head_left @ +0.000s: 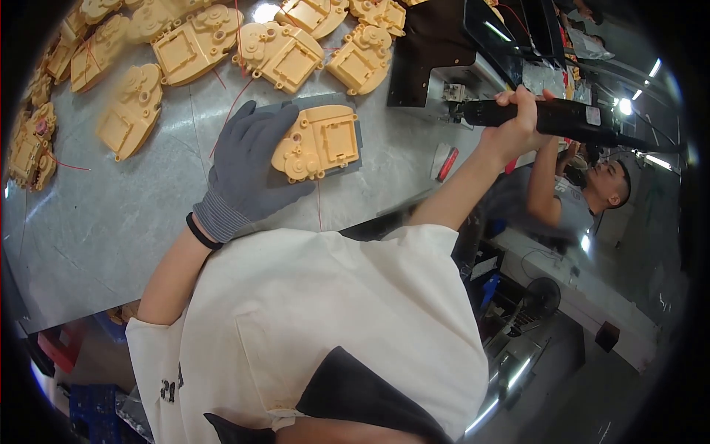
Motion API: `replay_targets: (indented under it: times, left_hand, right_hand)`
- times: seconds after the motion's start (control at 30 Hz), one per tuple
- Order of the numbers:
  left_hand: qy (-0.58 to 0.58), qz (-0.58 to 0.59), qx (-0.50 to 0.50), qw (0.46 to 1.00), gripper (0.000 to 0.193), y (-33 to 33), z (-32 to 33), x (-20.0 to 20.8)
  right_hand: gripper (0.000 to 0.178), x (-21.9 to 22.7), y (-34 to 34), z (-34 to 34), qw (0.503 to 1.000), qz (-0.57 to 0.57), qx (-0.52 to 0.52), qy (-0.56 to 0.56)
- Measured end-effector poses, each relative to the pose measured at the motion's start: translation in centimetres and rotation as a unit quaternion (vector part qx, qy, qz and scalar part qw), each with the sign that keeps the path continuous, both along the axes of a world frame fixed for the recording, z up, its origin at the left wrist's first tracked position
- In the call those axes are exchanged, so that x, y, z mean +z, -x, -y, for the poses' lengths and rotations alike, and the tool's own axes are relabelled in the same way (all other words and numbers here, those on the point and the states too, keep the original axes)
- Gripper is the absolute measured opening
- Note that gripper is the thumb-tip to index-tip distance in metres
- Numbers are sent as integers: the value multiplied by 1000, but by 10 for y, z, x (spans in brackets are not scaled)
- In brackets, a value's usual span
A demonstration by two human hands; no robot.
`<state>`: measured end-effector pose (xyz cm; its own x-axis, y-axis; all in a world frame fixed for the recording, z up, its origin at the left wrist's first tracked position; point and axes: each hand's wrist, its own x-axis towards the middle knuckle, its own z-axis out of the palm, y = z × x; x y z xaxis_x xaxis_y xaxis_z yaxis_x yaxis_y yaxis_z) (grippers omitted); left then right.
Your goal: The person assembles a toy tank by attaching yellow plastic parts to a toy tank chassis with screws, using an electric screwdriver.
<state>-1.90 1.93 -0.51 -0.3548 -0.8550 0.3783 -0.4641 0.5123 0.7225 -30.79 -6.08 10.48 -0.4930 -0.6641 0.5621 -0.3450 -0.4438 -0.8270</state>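
My left hand [248, 159], in a grey knit glove, grips the left end of a yellow plastic housing [336, 148], fingers along its far side and thumb near its lower edge. This housing has a rectangular recess and round bosses, and it rests on a dark grey block [353, 164] on the metal bench. Bare and raised to the right, my right hand [518, 122] is wrapped round a black electric screwdriver [566, 120]. The screwdriver lies nearly level, its tip end at a small metal mechanism [455, 95] on the front of a black-and-metal box [429, 74].
Several more yellow housings [285, 55] with thin red wires cover the far and left bench [170, 192]. A small red-and-white object [445, 161] lies below the box. Another person [573, 189] is at the right, and a black fan [541, 297] stands lower right.
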Motion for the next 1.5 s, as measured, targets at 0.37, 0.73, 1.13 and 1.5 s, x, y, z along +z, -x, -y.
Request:
replay_targets:
  times: [0.37, 0.73, 1.13, 1.5]
  left_hand:
    - [13, 2, -4, 1000, 82, -6, 2, -4]
    - [-14, -33, 25, 999, 85, -5, -3, -7]
    - [0, -51, 35, 998, 83, -4, -2, -12]
    - [-7, -58, 9, 998, 88, -5, -1, -5]
  right_hand:
    - [48, 6, -140, -67, 953, 132, 267, 50]
    - [48, -2, -171, -44, 966, 85, 242, -30]
    - [48, -13, -177, -36, 957, 93, 254, -101]
    - [47, -21, -172, -36, 960, 119, 253, -29]
